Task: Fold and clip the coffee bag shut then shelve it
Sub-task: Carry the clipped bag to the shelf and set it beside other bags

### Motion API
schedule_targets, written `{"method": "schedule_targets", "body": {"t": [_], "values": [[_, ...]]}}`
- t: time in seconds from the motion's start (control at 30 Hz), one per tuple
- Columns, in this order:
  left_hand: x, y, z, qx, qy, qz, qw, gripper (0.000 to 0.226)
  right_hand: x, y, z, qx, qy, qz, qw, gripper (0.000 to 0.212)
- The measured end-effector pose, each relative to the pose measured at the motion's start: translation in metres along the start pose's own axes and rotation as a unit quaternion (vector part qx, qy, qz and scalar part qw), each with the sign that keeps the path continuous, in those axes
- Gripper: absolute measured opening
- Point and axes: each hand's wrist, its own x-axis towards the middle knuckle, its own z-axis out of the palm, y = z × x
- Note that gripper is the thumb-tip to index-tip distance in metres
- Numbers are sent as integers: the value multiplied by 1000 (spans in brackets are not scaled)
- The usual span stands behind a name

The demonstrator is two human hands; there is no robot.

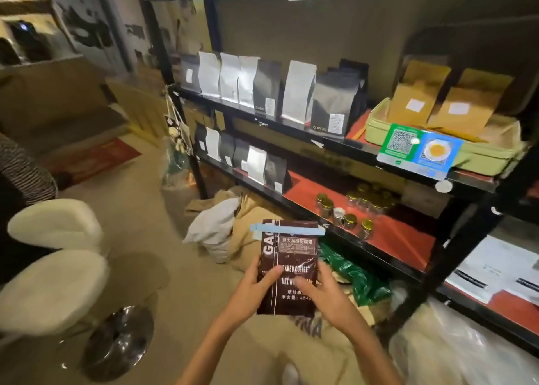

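The glossy dark-brown foil coffee bag (287, 271) with white lettering is held upright in front of the black metal shelving unit (455, 239), its top already folded over and pinched under a long pale-blue plastic sealing clip (287, 229). The left hand (256, 288) grips the bag's left edge, thumb pressed across the front; the right hand (323, 291) closes on the right edge, thumb on the print. What remains, I judge, is shelving. To do it well, keep both hands low on the bag so the clip is not knocked, carry it up to the shelf row of matte black and white stand-up coffee pouches (262, 87) (a gap there is hard to make out), and set it down base first, standing upright
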Motion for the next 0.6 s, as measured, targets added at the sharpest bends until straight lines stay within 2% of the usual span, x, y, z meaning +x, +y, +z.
{"method": "schedule_targets", "body": {"t": [0.1, 0.23, 0.3, 0.4, 0.5, 0.6], "values": [[83, 4, -29, 27, -26, -8, 999, 37, 83, 2, 1, -3, 10, 18, 1000, 50], [195, 26, -72, 85, -92, 16, 992, 51, 189, -16, 6, -19, 56, 13, 998, 54], [249, 45, -93, 123, -135, 10, 983, 57, 236, -32, 13, -7, 86, 20, 996, 41], [328, 55, -119, 135, -158, -9, 978, 49, 301, -43, 22, 12, 141, 25, 990, 31], [416, 35, -140, 111, -209, -16, 972, 50, 366, -41, 21, 17, 210, 20, 977, 28], [472, -2, -148, 157, -255, -1, 954, 49, 405, -23, 22, -27, 259, 13, 965, 34]]}}
